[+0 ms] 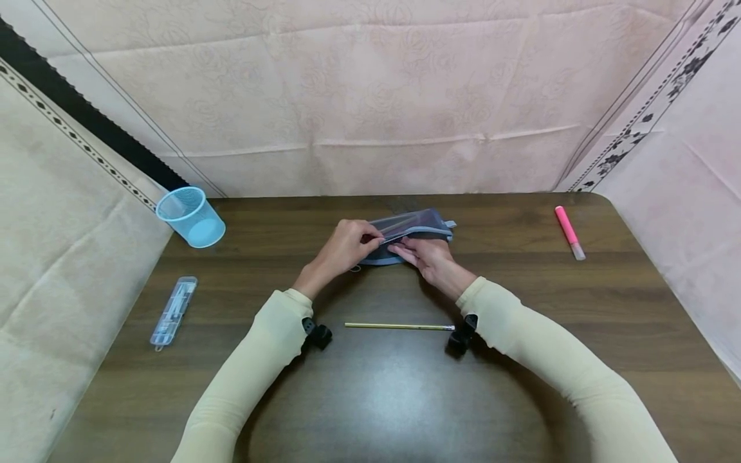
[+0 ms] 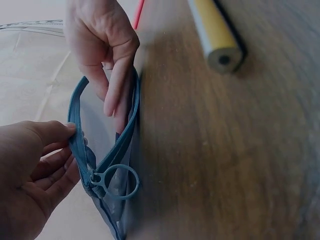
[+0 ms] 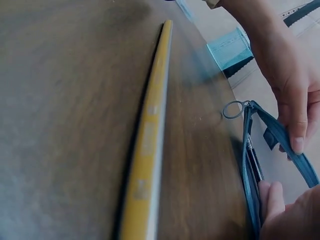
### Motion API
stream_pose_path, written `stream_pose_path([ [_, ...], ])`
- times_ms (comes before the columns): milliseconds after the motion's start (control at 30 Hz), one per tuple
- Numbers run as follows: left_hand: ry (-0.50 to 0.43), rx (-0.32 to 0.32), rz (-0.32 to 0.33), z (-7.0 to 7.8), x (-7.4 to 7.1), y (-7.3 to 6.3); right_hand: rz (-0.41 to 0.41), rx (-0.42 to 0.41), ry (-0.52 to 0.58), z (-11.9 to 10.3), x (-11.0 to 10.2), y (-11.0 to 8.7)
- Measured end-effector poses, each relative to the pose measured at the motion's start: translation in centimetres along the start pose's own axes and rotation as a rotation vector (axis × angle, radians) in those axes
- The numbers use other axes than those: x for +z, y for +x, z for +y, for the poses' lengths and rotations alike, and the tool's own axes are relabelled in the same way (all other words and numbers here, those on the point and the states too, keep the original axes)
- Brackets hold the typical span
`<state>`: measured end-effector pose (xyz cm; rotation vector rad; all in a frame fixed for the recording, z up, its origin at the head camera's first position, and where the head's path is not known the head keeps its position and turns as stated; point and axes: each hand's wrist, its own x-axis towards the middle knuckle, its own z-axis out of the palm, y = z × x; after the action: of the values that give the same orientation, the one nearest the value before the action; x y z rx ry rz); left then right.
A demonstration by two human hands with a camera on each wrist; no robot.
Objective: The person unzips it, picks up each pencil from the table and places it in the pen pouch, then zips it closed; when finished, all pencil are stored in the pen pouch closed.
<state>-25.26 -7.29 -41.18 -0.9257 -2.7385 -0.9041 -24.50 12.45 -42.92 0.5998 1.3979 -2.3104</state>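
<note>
A blue mesh zip pouch (image 1: 379,258) lies near the table's back edge, its zipped mouth spread apart. My left hand (image 1: 346,245) pinches one zipper edge between thumb and fingers, seen closely in the left wrist view; the zipper's ring pull (image 2: 121,182) hangs at the near end. My right hand (image 1: 429,260) reaches into the mouth with its fingers fairly straight. Inside the pouch, a dark pen with a silvery end (image 3: 254,159) shows right at the right fingertips; the rest of it is hidden.
A yellow pencil (image 1: 399,326) lies crosswise on the table before the pouch. At left are a light blue mesh cup (image 1: 199,222) and a clear blue case (image 1: 174,311) with small items. A pink marker (image 1: 570,233) lies at the back right.
</note>
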Motion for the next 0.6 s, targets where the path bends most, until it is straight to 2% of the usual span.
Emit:
stream_pose_path([
  [200, 0.003, 0.011, 0.008, -0.1, 0.1, 0.0, -0.083, -0.011, -0.092, 0.3, 0.0, -1.3],
  [300, 0.003, 0.014, 0.01, -0.1, 0.0, 0.0, -0.16, -0.075, -0.265, 0.6, -0.1, -2.6],
  [333, 0.002, 0.014, 0.01, -0.1, 0.0, 0.0, -0.196, -0.116, -0.358, 0.8, -0.1, -3.1],
  [400, 0.001, 0.012, 0.01, -0.1, -0.1, 0.0, -0.272, -0.258, -0.625, 1.1, -0.2, -4.1],
  [467, -0.002, 0.013, 0.01, -0.1, -0.1, 0.0, -0.349, -0.456, -0.948, 1.5, -0.4, -5.1],
  [533, -0.013, 0.011, 0.009, -0.2, -0.1, 0.0, -0.425, -0.642, -1.224, 1.8, -0.5, -6.0],
  [600, -0.02, 0.006, 0.007, -0.2, -0.1, -0.1, -0.517, -0.761, -1.41, 2.0, -0.6, -7.0],
])
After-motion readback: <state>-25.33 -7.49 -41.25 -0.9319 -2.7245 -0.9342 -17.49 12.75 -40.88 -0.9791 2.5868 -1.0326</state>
